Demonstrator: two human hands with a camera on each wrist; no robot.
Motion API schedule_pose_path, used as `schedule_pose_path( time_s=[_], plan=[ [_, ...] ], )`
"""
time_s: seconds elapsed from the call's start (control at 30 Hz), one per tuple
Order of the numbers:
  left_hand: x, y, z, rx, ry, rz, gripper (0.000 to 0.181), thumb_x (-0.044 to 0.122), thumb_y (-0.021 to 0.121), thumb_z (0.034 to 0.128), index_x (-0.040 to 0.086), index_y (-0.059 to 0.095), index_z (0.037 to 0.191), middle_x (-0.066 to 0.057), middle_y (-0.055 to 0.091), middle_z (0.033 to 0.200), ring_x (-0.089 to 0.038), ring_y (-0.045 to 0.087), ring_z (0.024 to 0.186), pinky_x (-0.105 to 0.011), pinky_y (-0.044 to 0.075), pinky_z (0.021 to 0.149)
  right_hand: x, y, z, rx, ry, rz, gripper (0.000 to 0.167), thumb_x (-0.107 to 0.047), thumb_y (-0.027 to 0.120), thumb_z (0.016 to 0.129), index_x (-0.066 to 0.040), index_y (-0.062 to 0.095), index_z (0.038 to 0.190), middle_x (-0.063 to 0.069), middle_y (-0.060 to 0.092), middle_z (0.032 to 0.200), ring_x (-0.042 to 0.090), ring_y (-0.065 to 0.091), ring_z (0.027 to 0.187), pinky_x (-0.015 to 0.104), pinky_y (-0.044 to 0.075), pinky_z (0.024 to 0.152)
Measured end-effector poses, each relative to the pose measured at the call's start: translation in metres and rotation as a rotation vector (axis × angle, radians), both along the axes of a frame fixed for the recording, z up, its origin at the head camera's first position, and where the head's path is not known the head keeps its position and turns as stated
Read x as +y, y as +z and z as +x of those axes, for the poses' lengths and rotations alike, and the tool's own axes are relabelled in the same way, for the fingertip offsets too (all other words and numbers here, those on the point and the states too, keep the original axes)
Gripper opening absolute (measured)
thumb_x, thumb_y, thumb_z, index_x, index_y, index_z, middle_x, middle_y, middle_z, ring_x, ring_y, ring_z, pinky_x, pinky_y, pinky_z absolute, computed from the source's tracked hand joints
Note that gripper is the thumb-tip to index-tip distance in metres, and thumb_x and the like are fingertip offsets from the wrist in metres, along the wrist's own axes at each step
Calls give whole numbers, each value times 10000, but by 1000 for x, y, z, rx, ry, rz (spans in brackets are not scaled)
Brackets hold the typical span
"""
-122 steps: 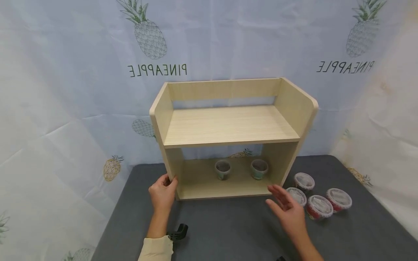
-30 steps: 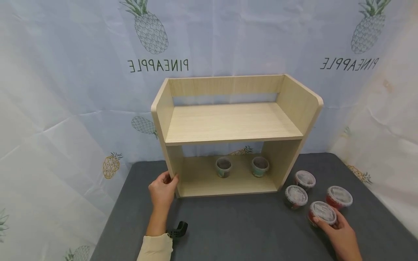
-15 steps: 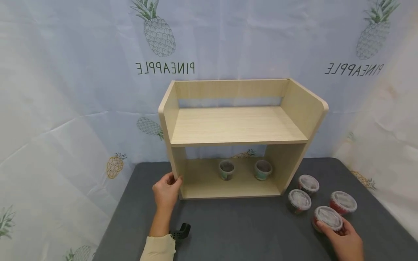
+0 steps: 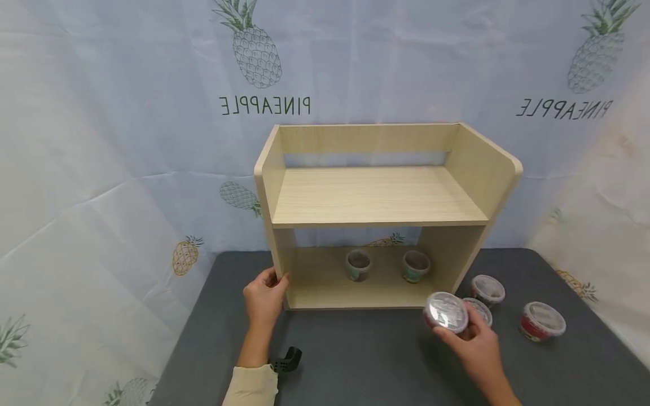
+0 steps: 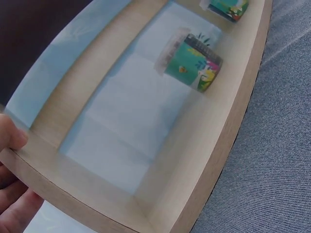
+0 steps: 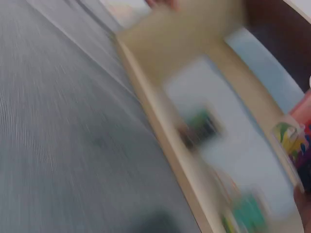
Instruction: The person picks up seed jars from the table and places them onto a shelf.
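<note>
My left hand (image 4: 265,296) grips the left side panel of a light wooden shelf (image 4: 378,194), thumb inside and fingers outside in the left wrist view. My right hand (image 4: 474,344) holds a red tub with a clear lid (image 4: 446,312) above the table, in front of the shelf's right end. In the right wrist view the red tub (image 6: 302,128) shows only at the right edge. Two green tubs stand on the lower board: one near the middle (image 4: 358,265), the other to its right (image 4: 415,267). The left wrist view shows a colourful print on the nearer green tub (image 5: 192,60).
Right of the shelf stand a dark lidded tub (image 4: 487,289), another lidded tub (image 4: 479,311) partly hidden by my right hand, and a red lidded tub (image 4: 542,321). A dark grey cloth (image 4: 355,361) covers the table. A pineapple-print curtain (image 4: 152,141) hangs behind.
My right hand reached the front red tub, took hold of it, lifted it and carried it left toward the shelf. My left hand keeps its grip on the side panel.
</note>
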State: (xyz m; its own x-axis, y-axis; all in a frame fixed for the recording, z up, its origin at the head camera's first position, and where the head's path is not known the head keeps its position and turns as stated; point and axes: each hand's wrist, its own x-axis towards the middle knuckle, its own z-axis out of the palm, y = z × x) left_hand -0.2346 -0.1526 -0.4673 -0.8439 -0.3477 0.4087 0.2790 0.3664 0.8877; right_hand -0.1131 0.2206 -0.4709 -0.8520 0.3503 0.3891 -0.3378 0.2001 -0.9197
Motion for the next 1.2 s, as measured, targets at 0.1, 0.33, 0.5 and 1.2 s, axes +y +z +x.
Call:
schedule_pose_path(
  time_s=[0.1, 0.33, 0.5, 1.2],
  plan=[
    [0, 1, 0, -2, 2, 11, 185, 109, 777, 818, 16, 769, 978, -136, 760, 889, -237, 745, 798, -180, 554, 622, -37, -2, -25, -28, 182, 20, 624, 191, 757, 698, 110, 532, 1275, -38, 668, 1110, -28, 644, 961, 138, 538, 758],
    [2, 0, -2, 14, 4, 10, 188, 96, 786, 809, -8, 766, 964, -145, 759, 875, -232, 744, 775, -164, 547, 617, -122, -13, -85, -238, 368, 37, 660, -31, 856, 721, 23, 571, 1314, 196, 650, 1190, 111, 650, 1025, 206, 538, 835],
    [0, -2, -2, 35, 35, -20, 190, 103, 796, 803, -2, 769, 959, -136, 759, 853, -229, 742, 757, -183, 552, 606, -172, -27, -128, -227, 440, 144, 650, -202, 846, 776, -2, 566, 1328, 158, 666, 1183, 254, 659, 1061, 289, 555, 824],
    [2, -1, -2, 64, 19, -24, 186, 95, 785, 804, 19, 771, 972, -117, 763, 863, -200, 746, 768, -164, 549, 620, -226, -41, -186, -368, 355, 243, 749, -452, 776, 812, -102, 493, 1410, 126, 591, 1336, 301, 580, 1201, 460, 475, 983]
  ],
)
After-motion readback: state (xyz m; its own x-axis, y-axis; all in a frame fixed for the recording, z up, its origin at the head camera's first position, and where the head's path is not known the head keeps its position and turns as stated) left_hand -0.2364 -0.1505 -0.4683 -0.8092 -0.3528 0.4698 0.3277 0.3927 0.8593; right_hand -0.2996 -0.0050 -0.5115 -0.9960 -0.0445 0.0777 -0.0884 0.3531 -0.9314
